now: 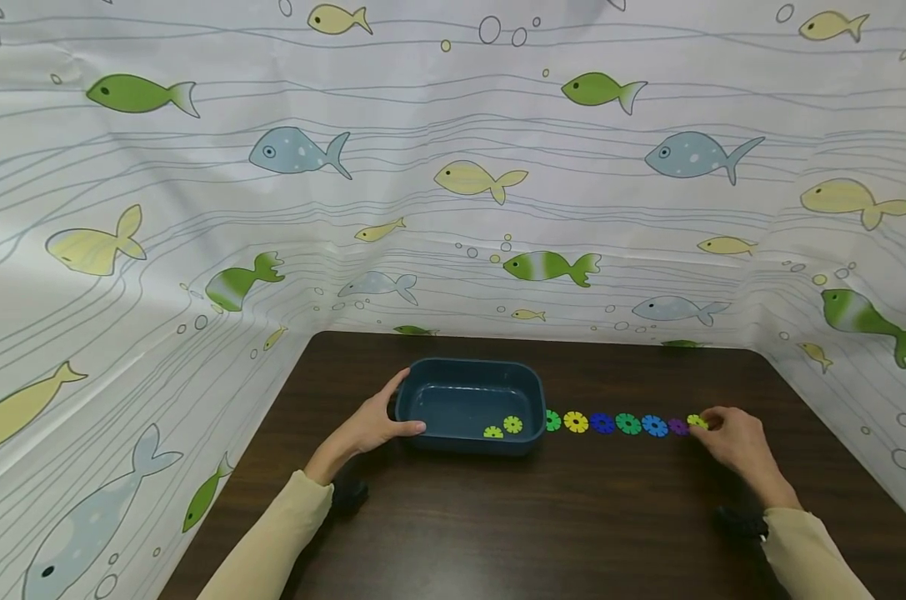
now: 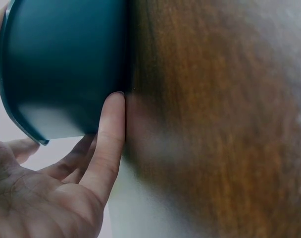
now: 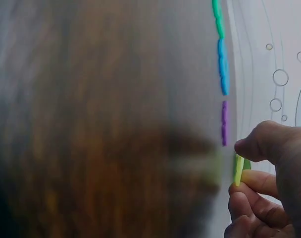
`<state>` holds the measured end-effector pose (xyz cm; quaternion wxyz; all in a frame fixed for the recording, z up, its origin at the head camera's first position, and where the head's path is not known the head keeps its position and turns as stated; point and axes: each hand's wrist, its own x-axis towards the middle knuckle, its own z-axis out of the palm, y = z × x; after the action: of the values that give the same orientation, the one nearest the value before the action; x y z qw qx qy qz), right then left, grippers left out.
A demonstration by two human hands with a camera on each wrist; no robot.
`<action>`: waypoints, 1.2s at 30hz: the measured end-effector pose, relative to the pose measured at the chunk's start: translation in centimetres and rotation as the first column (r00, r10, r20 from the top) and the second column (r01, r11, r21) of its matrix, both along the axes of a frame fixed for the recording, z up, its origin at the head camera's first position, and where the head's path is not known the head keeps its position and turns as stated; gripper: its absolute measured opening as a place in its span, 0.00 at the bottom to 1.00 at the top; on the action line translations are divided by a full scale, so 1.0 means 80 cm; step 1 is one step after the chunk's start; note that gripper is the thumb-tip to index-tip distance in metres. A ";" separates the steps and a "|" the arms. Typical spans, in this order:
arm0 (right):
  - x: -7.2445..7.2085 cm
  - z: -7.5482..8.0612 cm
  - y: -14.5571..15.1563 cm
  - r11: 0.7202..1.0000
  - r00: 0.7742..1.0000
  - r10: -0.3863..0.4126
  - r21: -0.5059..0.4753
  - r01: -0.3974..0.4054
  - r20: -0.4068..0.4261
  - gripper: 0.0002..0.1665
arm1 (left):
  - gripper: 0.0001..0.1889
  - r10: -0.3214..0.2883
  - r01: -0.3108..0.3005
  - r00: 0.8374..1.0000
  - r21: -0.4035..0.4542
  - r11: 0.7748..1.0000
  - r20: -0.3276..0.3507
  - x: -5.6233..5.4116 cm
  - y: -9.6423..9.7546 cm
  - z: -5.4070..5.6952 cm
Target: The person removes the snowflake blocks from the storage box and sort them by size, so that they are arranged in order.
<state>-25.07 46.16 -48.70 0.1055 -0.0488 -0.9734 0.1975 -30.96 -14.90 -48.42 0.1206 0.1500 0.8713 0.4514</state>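
Observation:
A dark blue rectangular bin [image 1: 468, 443] stands on the table, with two yellow-green notched discs [image 1: 513, 425] inside near its right front. My left hand [image 1: 370, 421] grips the bin's left end, thumb at the front rim; in the left wrist view a finger [image 2: 111, 134] lies along its outer wall. At the right, my right hand [image 1: 741, 442] pinches a yellow-green notched disc [image 3: 238, 169] between thumb and fingers. In the right wrist view the disc is on edge, slightly above the tabletop. Just left of it lies a purple disc [image 1: 678, 427].
A row of flat notched discs runs from the bin's right side: green, yellow [image 1: 576, 422], dark blue [image 1: 602, 423], green [image 1: 628, 423], light blue [image 1: 654, 426], then purple. The dark brown table [image 1: 543, 525] is bordered by a white fish-print curtain [image 1: 453, 225].

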 end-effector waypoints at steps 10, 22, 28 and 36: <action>0.001 -0.001 0.007 0.999 0.997 -0.013 -0.033 0.016 0.079 0.26 | 0.63 -0.002 0.002 1.000 -0.003 1.000 -0.004 0.000 -0.002 -0.003; -0.004 0.007 0.011 0.990 0.977 -0.034 -0.126 0.062 0.211 0.30 | 0.64 -0.002 0.002 1.000 0.004 1.000 0.005 0.001 -0.004 -0.002; -0.003 0.007 0.012 0.988 0.978 -0.043 -0.135 0.072 0.205 0.33 | 0.64 -0.006 0.006 1.000 0.006 1.000 -0.002 -0.001 -0.004 -0.002; 0.010 0.015 -0.005 0.989 0.996 -0.070 -0.124 0.077 0.058 0.35 | 0.64 -0.018 0.018 1.000 0.009 1.000 -0.001 -0.001 -0.003 -0.002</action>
<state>-24.30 45.79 -47.47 0.0832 -0.0967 -0.9590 0.2532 -31.02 -15.13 -48.62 0.1237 0.1583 0.8681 0.4540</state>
